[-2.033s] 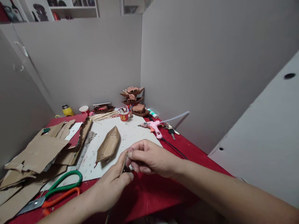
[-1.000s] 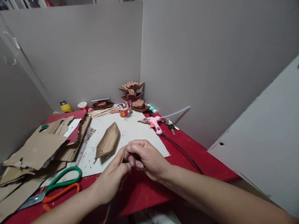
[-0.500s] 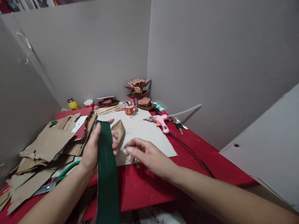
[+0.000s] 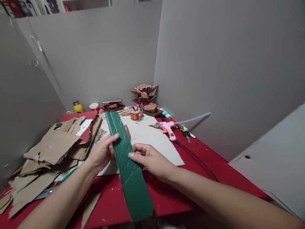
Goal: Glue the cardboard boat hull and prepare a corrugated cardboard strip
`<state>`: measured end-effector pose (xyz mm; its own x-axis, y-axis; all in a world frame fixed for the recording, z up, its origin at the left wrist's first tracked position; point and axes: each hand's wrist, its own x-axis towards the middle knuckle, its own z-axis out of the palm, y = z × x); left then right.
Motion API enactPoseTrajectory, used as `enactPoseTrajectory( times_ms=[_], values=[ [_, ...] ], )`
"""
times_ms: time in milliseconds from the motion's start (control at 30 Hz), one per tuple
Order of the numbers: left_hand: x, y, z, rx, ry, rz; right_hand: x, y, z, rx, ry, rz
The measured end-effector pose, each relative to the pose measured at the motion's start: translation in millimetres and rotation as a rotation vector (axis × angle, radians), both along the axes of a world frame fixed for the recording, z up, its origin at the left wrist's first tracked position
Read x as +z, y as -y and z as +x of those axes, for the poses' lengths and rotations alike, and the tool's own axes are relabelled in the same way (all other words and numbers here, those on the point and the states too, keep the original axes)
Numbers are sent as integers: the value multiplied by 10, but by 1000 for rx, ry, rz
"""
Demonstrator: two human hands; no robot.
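Note:
Both hands hold a long strip of green-faced cardboard (image 4: 130, 178), creased across its surface and slanting over the red table. My left hand (image 4: 102, 152) grips its left edge, thumb on the green face and fingers underneath. On the right edge, my right hand (image 4: 147, 159) pinches it with the thumb on top. Behind the strip lies a small brown cardboard boat hull (image 4: 127, 131), mostly hidden by it. A white sheet (image 4: 152, 143) is spread beneath them on the table.
A pink glue gun (image 4: 168, 128) with a black cord lies at right, near keys (image 4: 187, 136). Torn cardboard (image 4: 52, 143) is piled at left over scissors (image 4: 49, 191). Brown model boats (image 4: 145, 95), a red paper cup (image 4: 134, 114) and thin sticks stand or lie at the back.
The green strip has tilted from near upright to slanting, its face turned up. My right hand has moved onto its right edge and closed on it. The view has shifted slightly.

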<state>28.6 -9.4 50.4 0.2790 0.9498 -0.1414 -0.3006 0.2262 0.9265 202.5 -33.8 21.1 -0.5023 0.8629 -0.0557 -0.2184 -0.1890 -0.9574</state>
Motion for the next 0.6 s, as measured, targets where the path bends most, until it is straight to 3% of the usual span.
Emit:
enactPoseTrajectory(
  times_ms=[100,200,367,600],
  values=[
    [-40,42,4,-174,-126,73,1,-53,50,-54,26,35],
    [-31,70,7,-233,-239,166,5,-73,75,-80,42,77],
    [31,118,25,-179,-345,260,21,-51,73,-90,132,74],
    [29,156,25,-30,-383,324,60,-51,103,94,92,93]
  ],
)
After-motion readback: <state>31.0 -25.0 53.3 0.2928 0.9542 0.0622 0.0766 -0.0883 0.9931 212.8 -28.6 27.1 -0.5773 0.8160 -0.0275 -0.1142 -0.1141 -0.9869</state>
